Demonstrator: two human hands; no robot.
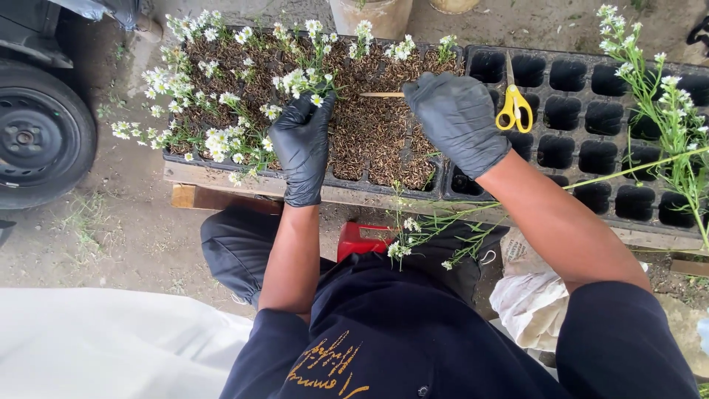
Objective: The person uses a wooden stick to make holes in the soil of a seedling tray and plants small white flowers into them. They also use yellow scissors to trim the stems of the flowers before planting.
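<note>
Wooden pallet under two black seedling trays, side by side.

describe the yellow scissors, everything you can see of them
The scissors have bright yellow plastic loop handles and slim blades that look like pale metal, shut together. They lie flat on the empty black seedling tray, handles toward the person, blades pointing away along a rib between cells. Neither hand touches them; the gloved right hand rests just beside them, holding a thin wooden stick.
</note>
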